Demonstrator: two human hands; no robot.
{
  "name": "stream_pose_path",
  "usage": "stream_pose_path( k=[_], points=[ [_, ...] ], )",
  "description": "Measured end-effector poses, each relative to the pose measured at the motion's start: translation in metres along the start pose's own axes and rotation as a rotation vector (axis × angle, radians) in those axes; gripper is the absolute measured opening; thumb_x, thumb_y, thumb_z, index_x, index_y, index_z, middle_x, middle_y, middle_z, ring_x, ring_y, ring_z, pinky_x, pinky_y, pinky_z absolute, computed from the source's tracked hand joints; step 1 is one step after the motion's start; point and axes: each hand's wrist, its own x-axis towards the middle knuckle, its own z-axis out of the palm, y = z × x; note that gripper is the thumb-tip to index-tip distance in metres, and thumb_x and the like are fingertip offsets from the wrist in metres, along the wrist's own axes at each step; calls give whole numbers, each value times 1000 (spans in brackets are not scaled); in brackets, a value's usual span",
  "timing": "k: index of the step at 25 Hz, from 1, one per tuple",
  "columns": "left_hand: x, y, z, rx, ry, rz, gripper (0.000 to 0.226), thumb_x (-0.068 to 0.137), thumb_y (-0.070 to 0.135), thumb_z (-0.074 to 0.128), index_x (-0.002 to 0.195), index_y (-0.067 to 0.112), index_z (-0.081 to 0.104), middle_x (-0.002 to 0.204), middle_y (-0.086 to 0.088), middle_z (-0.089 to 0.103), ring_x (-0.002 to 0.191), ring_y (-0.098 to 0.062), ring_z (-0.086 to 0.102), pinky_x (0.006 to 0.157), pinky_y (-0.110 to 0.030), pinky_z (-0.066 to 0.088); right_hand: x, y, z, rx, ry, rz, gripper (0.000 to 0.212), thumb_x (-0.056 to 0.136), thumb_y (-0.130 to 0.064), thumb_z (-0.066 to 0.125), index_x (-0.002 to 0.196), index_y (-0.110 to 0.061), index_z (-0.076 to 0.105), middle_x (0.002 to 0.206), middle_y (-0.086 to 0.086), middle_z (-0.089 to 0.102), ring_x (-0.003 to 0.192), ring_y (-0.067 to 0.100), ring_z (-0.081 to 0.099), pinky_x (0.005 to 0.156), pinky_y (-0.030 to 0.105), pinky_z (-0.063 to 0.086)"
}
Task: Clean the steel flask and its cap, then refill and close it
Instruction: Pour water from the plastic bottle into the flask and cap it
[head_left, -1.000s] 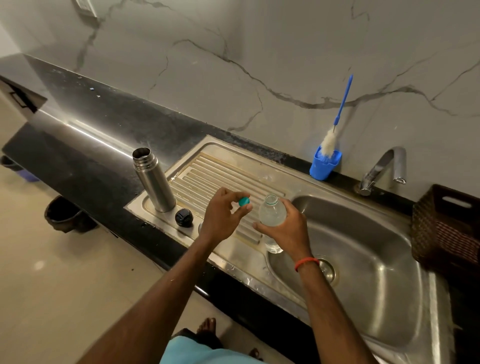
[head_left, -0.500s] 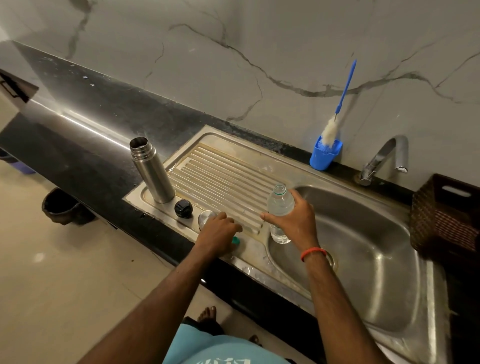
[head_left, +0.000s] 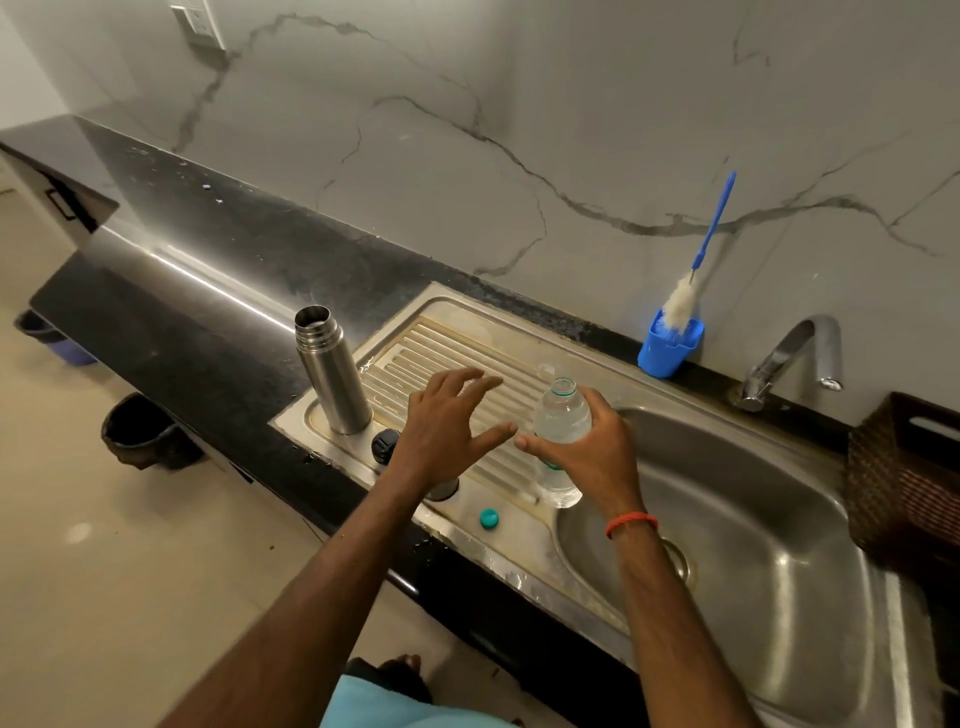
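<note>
Hands first: the left hand (head_left: 447, 431) hovers with fingers spread wide and nothing in it, above the ribbed drainboard (head_left: 431, 338), while the right hand (head_left: 597, 452) wraps round a clear plastic bottle (head_left: 562, 413) that is uncapped and has water in it; whether the bottle's base rests on the sink edge or is lifted I cannot tell. Just left of the empty hand the steel flask (head_left: 332, 374) stands upright and open at the drainboard's left corner, and its inside is too dark to show any water level. Its black stopper (head_left: 383, 445) lies just beside its foot, and a steel cup lid (head_left: 442, 489) sits nearer the front, partly hidden under the left wrist. A small teal cap (head_left: 489, 517), likely the bottle's, lies on the front rim. With the bottle brush (head_left: 680, 304) parked in its blue holder (head_left: 670, 348) and droplets on the steel, washing looks finished; pouring water into the flask seems to be the step in hand, with fitting the stopper and lid left to do. Beyond lie the basin (head_left: 769, 545), the tap (head_left: 795, 358), a woven basket (head_left: 904, 478) and the dark counter (head_left: 208, 322)
</note>
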Motion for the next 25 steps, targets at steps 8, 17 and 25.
stream_pose_path(
  k=[8, 17, 25],
  points=[
    [41, -71, -84, -123, 500, -164, 82, 81, 58, 74, 149, 25, 41, 159, -3, 34, 150, -27, 24, 113, -64, 25, 25, -46, 35, 94, 62, 29, 90, 46, -41, 95, 118, -28, 42, 100, -23, 57, 89, -8, 62, 75, 8, 52],
    [30, -175, -93, -306, 202, -501, 126, 49, 63, 92, 151, 31, 27, 154, -7, 39, 141, -30, 39, 110, -67, 33, 52, -69, 82, 23, 100, 1, 95, 42, -59, 88, 120, -32, 40, 110, -13, 58, 98, 6, 62, 84, 17, 52],
    [36, -198, -82, -426, 229, -391, 80, 46, 52, 98, 109, 25, 56, 101, 5, 65, 90, -14, 64, 76, -31, 56, 67, -72, 101, 13, 118, 16, 94, 46, -54, 89, 123, -30, 41, 103, -20, 58, 92, -3, 61, 73, 11, 50]
  ],
)
